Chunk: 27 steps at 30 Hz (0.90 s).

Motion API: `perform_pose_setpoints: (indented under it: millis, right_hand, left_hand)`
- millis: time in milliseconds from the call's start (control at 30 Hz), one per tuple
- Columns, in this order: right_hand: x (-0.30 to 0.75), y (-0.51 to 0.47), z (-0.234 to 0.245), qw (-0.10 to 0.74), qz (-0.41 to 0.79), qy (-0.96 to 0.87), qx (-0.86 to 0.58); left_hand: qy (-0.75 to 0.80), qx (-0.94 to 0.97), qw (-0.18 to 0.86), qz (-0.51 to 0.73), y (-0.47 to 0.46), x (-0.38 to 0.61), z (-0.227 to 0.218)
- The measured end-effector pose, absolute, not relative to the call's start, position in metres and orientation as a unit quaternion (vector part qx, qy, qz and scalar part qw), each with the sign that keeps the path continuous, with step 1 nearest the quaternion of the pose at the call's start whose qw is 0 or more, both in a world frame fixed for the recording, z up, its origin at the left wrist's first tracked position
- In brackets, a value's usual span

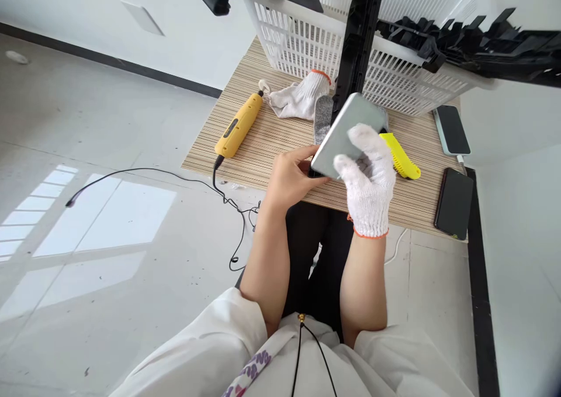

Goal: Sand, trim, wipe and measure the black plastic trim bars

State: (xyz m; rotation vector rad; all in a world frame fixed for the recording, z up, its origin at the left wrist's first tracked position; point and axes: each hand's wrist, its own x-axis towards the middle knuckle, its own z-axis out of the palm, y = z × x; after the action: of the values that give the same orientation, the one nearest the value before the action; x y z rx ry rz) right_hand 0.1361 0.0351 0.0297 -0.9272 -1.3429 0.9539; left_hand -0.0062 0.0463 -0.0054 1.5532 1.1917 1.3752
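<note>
My bare left hand pinches the lower left end of a long black part with a flat silver-grey face. The part's black upper length rises past the basket. My right hand, in a white knit glove, lies with closed fingers against the silver face. Both hands hold the part above the near edge of the wood-grain table.
On the table lie a yellow corded tool, a loose white glove, a grey pad, a yellow cutter and two phones. A white basket of black parts stands behind.
</note>
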Motion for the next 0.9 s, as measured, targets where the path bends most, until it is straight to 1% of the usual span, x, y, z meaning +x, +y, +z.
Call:
perform_pose_setpoints:
  millis: [67,100,200,233,333,433,533,567,667,700,800,900]
  right_hand:
    - [0.1366,0.0361,0.0281,0.521,0.46,-0.604,-0.391]
    - [0.1363,0.0362,0.0279,0.505,0.478,-0.598,-0.399]
    - [0.1344,0.035,0.0284,0.545,0.474,-0.532,-0.441]
    - [0.1338,0.0342,0.0289,0.543,0.479,-0.526,-0.447]
    - [0.1336,0.0307,0.0305,0.484,0.519,-0.552,-0.437]
    - [0.1343,0.0283,0.0315,0.497,0.518,-0.539,-0.44]
    - [0.1336,0.0286,0.0314,0.47,0.539,-0.548,-0.434]
    - [0.1329,0.0293,0.0312,0.478,0.536,-0.543,-0.434]
    - [0.1307,0.0316,0.0306,0.551,0.511,-0.503,-0.427]
    - [0.1303,0.0321,0.0307,0.55,0.517,-0.504,-0.42]
    - [0.1305,0.0319,0.0315,0.498,0.542,-0.535,-0.416]
    - [0.1314,0.0308,0.0327,0.513,0.519,-0.526,-0.438]
  left_hand:
    - [0.463,0.614,0.352,0.533,0.0468,-0.0072,-0.0063]
    - [0.466,0.616,0.349,0.531,0.047,-0.0075,-0.0065]
    - [0.475,0.606,0.356,0.53,0.0474,-0.0072,-0.0052]
    - [0.478,0.604,0.357,0.529,0.0472,-0.007,-0.0045]
    - [0.484,0.604,0.341,0.534,0.0458,-0.0073,-0.0029]
    - [0.484,0.595,0.338,0.545,0.0446,-0.0083,-0.0026]
    - [0.467,0.606,0.342,0.546,0.0443,-0.0089,-0.0021]
    - [0.466,0.606,0.343,0.546,0.0442,-0.0089,-0.0017]
    - [0.474,0.594,0.351,0.548,0.0434,-0.0081,0.0002]
    - [0.477,0.59,0.351,0.549,0.0428,-0.0078,0.0008]
    - [0.479,0.593,0.342,0.549,0.0412,-0.0075,0.0014]
    - [0.478,0.594,0.339,0.552,0.0414,-0.0084,-0.0005]
